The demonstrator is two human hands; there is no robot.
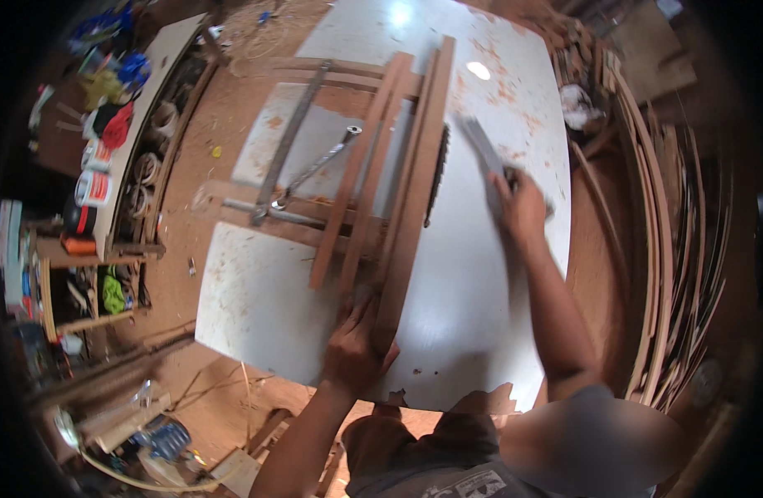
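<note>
My right hand [523,207] is closed round a long flat grey piece [481,143], smeared by motion, above the right side of a white table [473,307]. My left hand [358,347] grips the near end of a long wooden board [419,199]; its fingertips are partly hidden. Beside the board's right face, a toothed saw blade [438,176] stands up from the table. Two thin wooden strips [354,178] lie left of the board. A shiny ring spanner [317,168] and a dark metal bar [292,137] rest further left, across a wooden frame [294,226].
At left stands a bench [170,62] with white tubs [93,187] and cloths. Long wood strips [647,216] lean along the right. Sawdust [498,75] lies on the table's far part. A blue plastic bottle [167,437] is on the floor at lower left.
</note>
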